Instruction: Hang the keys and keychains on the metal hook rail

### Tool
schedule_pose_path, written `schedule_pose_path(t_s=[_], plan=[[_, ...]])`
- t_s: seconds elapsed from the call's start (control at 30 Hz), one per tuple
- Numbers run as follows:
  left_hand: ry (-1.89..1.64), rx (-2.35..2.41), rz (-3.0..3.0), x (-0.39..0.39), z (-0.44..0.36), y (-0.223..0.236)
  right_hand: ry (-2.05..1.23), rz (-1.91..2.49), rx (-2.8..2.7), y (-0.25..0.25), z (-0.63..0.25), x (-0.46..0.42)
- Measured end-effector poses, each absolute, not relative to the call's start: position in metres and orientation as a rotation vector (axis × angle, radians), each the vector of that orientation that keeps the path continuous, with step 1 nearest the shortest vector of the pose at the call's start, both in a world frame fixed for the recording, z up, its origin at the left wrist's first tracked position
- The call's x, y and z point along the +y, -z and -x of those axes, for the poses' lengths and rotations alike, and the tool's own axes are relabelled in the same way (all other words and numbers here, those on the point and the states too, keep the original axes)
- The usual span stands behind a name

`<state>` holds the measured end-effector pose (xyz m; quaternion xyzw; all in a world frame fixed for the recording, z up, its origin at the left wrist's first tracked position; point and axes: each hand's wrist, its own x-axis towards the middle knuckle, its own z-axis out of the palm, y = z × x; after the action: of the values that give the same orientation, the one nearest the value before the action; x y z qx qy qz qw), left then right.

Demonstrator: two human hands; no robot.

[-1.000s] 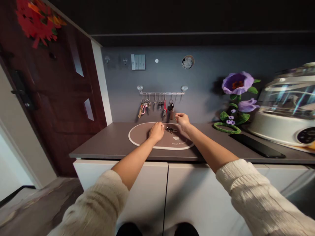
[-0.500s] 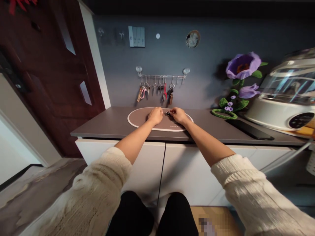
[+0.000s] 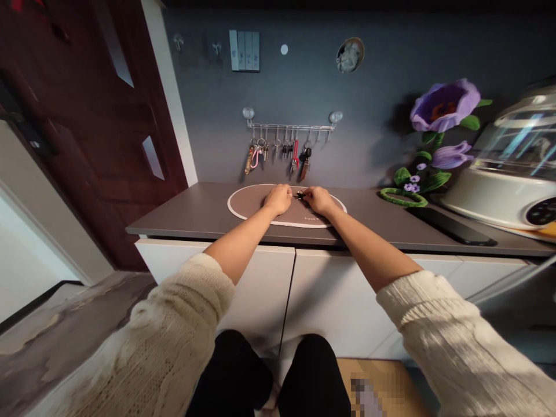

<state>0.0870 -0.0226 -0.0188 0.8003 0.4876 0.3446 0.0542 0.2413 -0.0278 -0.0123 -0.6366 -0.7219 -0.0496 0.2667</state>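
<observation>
My left hand rests low over the brown oval mat, its fingers curled closed; whether anything is in them is hidden. Just to the right, my right hand pinches dark keys, which lie between the two hands near the mat's back edge. Above, a clear hook rail on the wall carries several hanging bunches of keys. Among those are a red strap, a pink loop and a brown fob.
Right of the mat, a purple flower ornament stands on the counter. Beside it are a black phone and a white appliance with a clear cover. A dark red door is at the left.
My right hand has come down from below the rail to the keys on the mat and closed on them. The left hand stays over the mat. My view has tilted downward.
</observation>
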Motion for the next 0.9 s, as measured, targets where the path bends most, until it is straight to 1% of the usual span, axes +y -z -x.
schedule_pose_path(t_s=[0.27,0.63,0.9], plan=[[-1.075,1.478,-2.400,-0.023,-0.088,0.018,0.163,1.665,-1.879,0.007,-0.239,-0.036],[-1.162,1.397,-2.418,-0.020,-0.089,0.018,0.004,1.413,-1.789,0.002,-0.231,-0.044],[-1.233,1.355,-2.439,-0.024,-0.087,0.014,-0.045,1.414,-1.682,-0.003,-0.230,-0.048]])
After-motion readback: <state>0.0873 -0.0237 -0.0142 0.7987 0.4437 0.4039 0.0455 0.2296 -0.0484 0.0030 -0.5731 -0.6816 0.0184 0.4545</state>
